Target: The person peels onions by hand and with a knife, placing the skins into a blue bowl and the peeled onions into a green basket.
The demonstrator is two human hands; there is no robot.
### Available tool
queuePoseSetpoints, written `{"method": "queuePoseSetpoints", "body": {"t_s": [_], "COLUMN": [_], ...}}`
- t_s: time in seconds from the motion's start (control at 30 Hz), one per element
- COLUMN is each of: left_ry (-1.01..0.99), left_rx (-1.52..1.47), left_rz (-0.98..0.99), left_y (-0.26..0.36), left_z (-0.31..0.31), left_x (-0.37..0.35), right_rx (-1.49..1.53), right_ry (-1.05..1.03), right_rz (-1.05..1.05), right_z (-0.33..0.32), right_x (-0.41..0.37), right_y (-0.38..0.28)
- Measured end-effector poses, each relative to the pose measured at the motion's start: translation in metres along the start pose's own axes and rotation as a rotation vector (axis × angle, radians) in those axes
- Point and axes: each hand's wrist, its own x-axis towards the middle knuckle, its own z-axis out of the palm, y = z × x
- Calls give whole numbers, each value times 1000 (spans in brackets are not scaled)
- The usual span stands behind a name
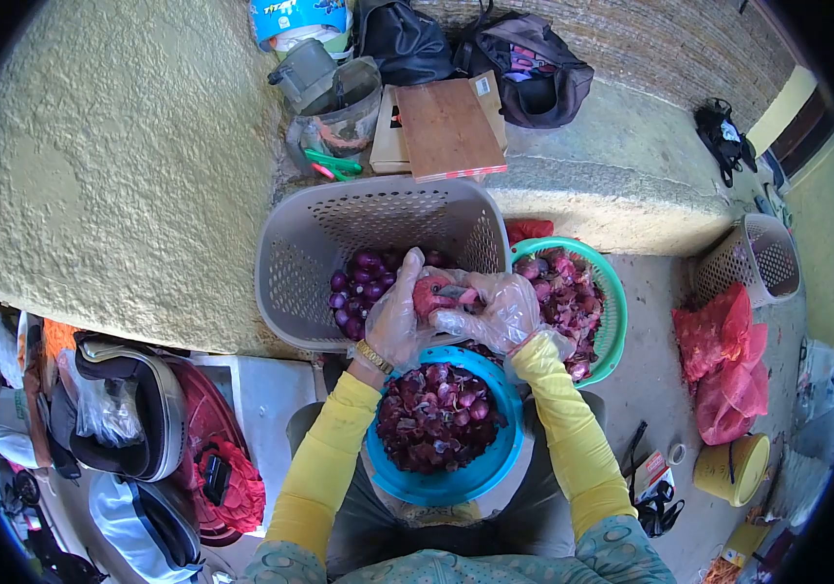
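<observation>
Both of my hands wear clear plastic gloves. My left hand is closed around a red onion, just above the near rim of the grey perforated basket. Against the onion's right side, my right hand grips what looks like a small knife, with a greyish blade and a pinkish part near the fingers. Shiny peeled purple onions lie in the basket. Below my hands, a blue basin between my knees holds unpeeled onions and loose skins.
To the right stands a green basket of onions and skins. Red mesh sacks, a yellow bucket and another grey basket are farther right. A wooden board and bags rest on the ledge ahead. A person is at far left.
</observation>
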Motion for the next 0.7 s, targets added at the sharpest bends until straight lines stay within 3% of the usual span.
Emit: {"method": "queuePoseSetpoints", "body": {"t_s": [0.4,0.7], "left_ry": [-84,-36], "left_rx": [106,148], "left_rz": [-75,-156], "left_y": [7,5], "left_z": [-7,-16], "left_x": [0,2], "right_rx": [-134,-87], "right_ry": [-11,-169], "right_rz": [-76,-32], "right_z": [-5,-4], "right_x": [-1,-1], "right_y": [4,10]}}
